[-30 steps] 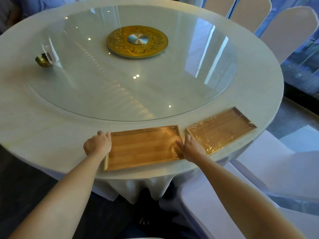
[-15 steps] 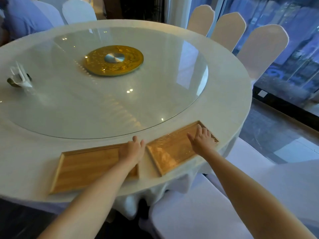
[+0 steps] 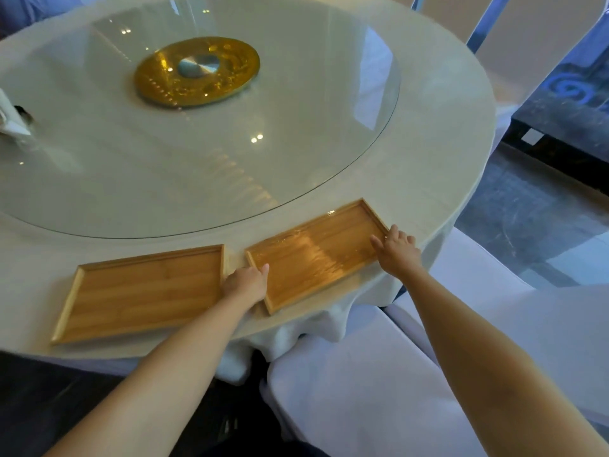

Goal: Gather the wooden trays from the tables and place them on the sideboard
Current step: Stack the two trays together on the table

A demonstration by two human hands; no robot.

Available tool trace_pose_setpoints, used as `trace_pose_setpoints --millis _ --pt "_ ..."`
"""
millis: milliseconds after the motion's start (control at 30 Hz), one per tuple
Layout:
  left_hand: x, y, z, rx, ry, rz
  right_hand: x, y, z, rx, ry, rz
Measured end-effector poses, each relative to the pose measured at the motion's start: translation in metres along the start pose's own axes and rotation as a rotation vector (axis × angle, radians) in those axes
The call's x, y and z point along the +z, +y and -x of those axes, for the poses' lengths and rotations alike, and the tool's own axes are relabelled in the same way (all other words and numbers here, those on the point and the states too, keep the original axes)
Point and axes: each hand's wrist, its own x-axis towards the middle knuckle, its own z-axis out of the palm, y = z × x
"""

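Note:
Two shallow wooden trays lie side by side at the near edge of the round white table (image 3: 445,133). The left tray (image 3: 141,295) is bare wood. The right tray (image 3: 316,252) is wrapped in shiny clear film and lies at an angle. My left hand (image 3: 245,283) rests at the wrapped tray's left end, in the gap between the two trays, fingers curled on its rim. My right hand (image 3: 397,250) lies on the wrapped tray's right end, fingers spread over the rim. Both trays sit flat on the table.
A large glass turntable (image 3: 230,143) with a gold centre disc (image 3: 197,72) covers the middle of the table. A folded napkin holder (image 3: 13,122) stands at the far left. White-covered chairs (image 3: 379,374) stand below and right of the table, with more behind it.
Both hands left the bare tray and moved right to the wrapped tray. My left hand now sits at its left end and my right hand at its right end.

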Motion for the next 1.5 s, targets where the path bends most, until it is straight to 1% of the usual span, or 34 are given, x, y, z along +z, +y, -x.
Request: trace_pose_setpoints --millis 133,233,367,467,633,767,933,1100,1233,1333,1500 --pt "-0.001 0.006 0.003 -0.037 -0.013 -0.072 0.006 -0.004 -0.002 -0.008 0.060 0.006" --pt "0.002 0.006 0.007 -0.046 0.011 -0.065 0.010 -0.009 0.000 -0.003 0.077 -0.015" --pt "0.003 0.002 0.009 -0.047 0.025 0.028 0.012 -0.013 0.004 0.055 0.089 -0.025" --pt "0.002 -0.001 0.008 -0.015 0.071 0.146 0.012 -0.010 0.006 0.119 0.098 -0.030" --pt "-0.005 -0.010 0.006 0.059 0.126 0.251 0.007 -0.008 0.009 0.264 0.018 -0.159" --pt "-0.022 -0.026 0.008 0.097 0.144 0.275 0.000 -0.017 0.017 0.290 0.010 -0.266" --pt "-0.045 -0.064 0.006 0.121 0.218 0.315 -0.002 -0.046 0.027 0.211 0.058 -0.358" --pt "-0.067 -0.127 0.001 0.115 0.304 0.343 0.004 -0.105 0.046 0.036 0.102 -0.389" --pt "-0.079 -0.182 0.000 0.057 0.342 0.381 0.017 -0.156 0.066 -0.094 0.124 -0.385" --pt "-0.081 -0.225 -0.003 0.011 0.336 0.389 0.034 -0.191 0.084 -0.150 0.105 -0.380" --pt "-0.070 -0.292 -0.011 -0.043 0.254 0.354 0.076 -0.231 0.111 -0.197 0.052 -0.300"
